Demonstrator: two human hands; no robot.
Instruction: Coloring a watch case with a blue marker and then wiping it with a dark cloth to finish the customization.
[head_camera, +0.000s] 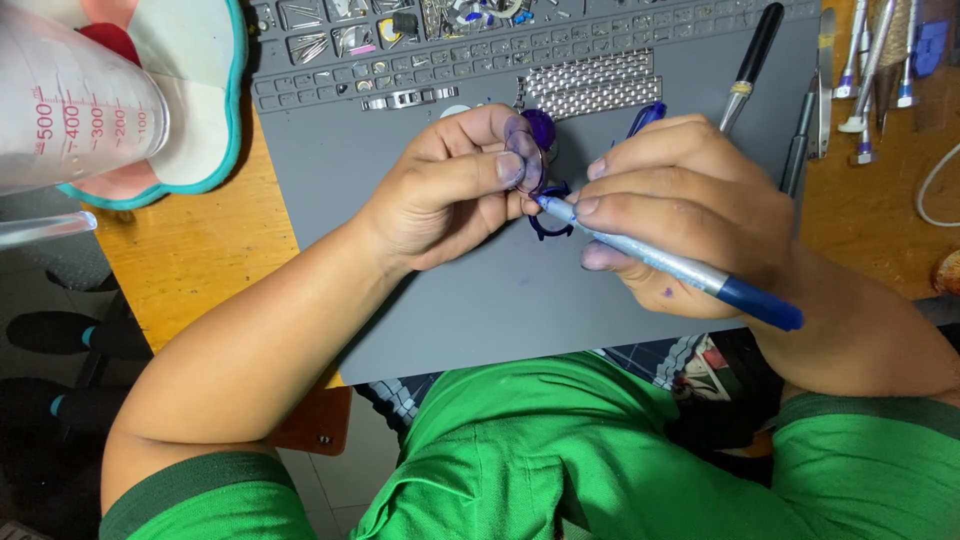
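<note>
Two hands at work over grey mat (480, 300) on wooden table (200, 250). Left hand (440, 195) closed on small clear purple lens (524, 160), pinched between thumb and fingers, held on edge just above mat. Right hand (690, 215) closed around blue pen (670, 265), gripped like for writing, tip touching lower edge of lens, blue cap end pointing out to the right past the wrist. Just under the lens, between both hands, dark purple frame piece (552, 228), partly hidden by fingers; cannot tell if touching the mat. Second purple lens (541, 127) directly behind the first, at the top of the left fingers. Near the far edge of mat, metal mesh strip (590, 88) and rows of small compartments with tiny metal parts (330, 40). Black-handled tool (752, 60) lying on mat beyond right hand, well apart from it. More small tools (870, 70) on table at far right. Measuring cup (75, 100) of clear plastic with red scale at top left, very close to camera, over a white cloth with teal border (215, 110). Green shirt (560, 450) at the bottom, with both sleeves visible.
</note>
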